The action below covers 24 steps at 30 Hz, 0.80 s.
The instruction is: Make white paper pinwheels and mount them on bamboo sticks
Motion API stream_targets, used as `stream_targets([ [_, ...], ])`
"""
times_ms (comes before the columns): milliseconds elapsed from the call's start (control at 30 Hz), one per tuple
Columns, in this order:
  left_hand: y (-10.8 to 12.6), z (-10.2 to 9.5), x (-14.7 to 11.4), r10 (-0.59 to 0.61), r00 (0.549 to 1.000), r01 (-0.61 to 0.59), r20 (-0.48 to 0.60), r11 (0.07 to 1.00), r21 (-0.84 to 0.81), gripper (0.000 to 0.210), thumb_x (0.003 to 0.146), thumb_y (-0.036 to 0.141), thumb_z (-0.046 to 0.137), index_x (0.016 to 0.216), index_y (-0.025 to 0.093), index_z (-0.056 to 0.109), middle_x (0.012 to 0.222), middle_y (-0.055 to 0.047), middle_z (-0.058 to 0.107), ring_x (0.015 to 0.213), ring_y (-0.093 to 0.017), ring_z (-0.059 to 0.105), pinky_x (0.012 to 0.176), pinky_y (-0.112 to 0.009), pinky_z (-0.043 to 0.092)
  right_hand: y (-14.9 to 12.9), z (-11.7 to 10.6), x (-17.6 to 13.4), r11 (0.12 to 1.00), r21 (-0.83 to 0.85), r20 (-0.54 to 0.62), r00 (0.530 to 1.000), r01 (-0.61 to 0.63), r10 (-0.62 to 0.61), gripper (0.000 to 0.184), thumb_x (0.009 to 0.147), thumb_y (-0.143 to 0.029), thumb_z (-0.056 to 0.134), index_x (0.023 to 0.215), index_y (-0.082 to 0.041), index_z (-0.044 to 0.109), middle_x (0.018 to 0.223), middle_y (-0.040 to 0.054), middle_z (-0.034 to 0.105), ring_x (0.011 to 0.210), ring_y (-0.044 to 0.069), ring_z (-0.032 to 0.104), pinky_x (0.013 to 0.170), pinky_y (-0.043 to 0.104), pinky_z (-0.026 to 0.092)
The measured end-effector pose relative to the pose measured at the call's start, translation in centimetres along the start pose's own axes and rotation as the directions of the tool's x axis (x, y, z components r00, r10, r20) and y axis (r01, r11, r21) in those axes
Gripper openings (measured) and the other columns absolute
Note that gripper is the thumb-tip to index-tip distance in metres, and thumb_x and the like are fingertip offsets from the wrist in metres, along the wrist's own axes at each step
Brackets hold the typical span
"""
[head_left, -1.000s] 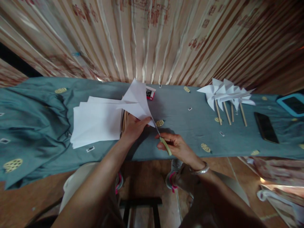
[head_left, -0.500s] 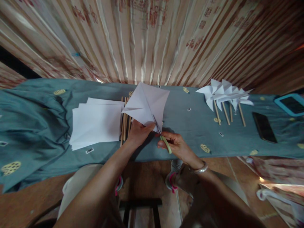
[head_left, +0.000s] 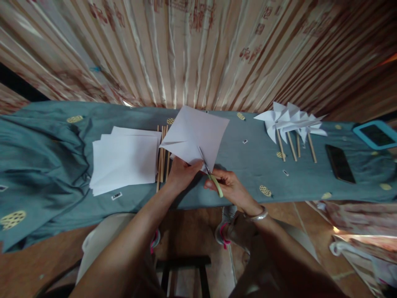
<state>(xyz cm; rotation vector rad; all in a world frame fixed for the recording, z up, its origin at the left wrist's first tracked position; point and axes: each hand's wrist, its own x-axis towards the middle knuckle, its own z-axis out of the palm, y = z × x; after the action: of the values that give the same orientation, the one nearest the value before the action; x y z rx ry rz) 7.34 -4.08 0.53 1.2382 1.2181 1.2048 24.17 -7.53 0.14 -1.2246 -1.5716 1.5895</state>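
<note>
Near the lower edge, a dark frame (head_left: 183, 263) stands between the person's legs above a brown tiled floor (head_left: 297, 219), with a shoe (head_left: 221, 231) trimmed in pink beside the right leg. Both forearms extend forward over the near edge of the table (head_left: 242, 157), which is covered by a blue-green cloth with yellow pineapple motifs; a silver bracelet (head_left: 259, 214) encircles the right wrist. The right hand (head_left: 231, 186) has its grip closed around the green handle of the scissors (head_left: 216, 186), whose blades lie at the near corner of a white square sheet (head_left: 201, 128) and point toward its middle. The left hand (head_left: 181, 176) pinches this sheet close to the same corner, thumb uppermost; the sheet is creased and bears a slit at its left corner. Left of it, thin wooden sticks (head_left: 163, 157) lie side by side next to a fanned stack of white paper (head_left: 127, 161). Well apart to the right lie a dark phone (head_left: 340, 163) and, farther back, overlapping white paper pinwheels (head_left: 288, 118) on sticks and a blue-framed device (head_left: 376, 134). Behind the table hangs a pleated curtain (head_left: 186, 54) with reddish printed figures.
</note>
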Motion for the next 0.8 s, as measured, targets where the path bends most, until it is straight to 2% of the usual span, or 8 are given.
stream_targets([
  [400, 0.23, -0.01, -0.01, -0.025, 0.999, 0.026, -0.019, 1.0, 0.017, 0.006, 0.064, 0.019, 0.062, 0.06, 0.017, 0.058, 0.059, 0.001, 0.058, 0.057, -0.013, 0.052, 0.056, -0.026, 0.043, -0.73, -0.19, -0.06, 1.0, -0.022, 0.027, 1.0, -0.01, 0.011, 0.036, 0.075, -0.053, 0.07, 0.079, -0.017, 0.066, 0.062, -0.0032, 0.05, 0.055, 0.009, 0.041, 0.052, 0.022, 0.032],
  [700, 0.37, -0.06, 0.01, -0.076, 0.997, 0.076, 0.022, 0.997, -0.03, 0.005, 0.063, 0.02, 0.063, 0.065, 0.016, 0.061, 0.064, -0.001, 0.063, 0.06, -0.014, 0.055, 0.058, -0.026, 0.045, -0.52, -0.21, -0.03, 1.0, 0.014, 0.04, 0.999, -0.006, 0.005, 0.035, 0.076, -0.051, 0.07, 0.086, -0.017, 0.068, 0.065, -0.0026, 0.052, 0.058, 0.01, 0.043, 0.054, 0.023, 0.034],
  [800, 0.26, -0.13, 0.04, -0.087, 0.996, 0.087, 0.003, 0.996, -0.019, 0.005, 0.063, 0.02, 0.063, 0.065, 0.016, 0.06, 0.064, -0.001, 0.062, 0.06, -0.014, 0.055, 0.057, -0.026, 0.044, -0.41, -0.16, -0.01, 1.0, 0.011, 0.036, 0.999, -0.008, 0.008, 0.036, 0.076, -0.05, 0.07, 0.09, -0.017, 0.068, 0.067, -0.0025, 0.053, 0.058, 0.01, 0.044, 0.055, 0.023, 0.035],
])
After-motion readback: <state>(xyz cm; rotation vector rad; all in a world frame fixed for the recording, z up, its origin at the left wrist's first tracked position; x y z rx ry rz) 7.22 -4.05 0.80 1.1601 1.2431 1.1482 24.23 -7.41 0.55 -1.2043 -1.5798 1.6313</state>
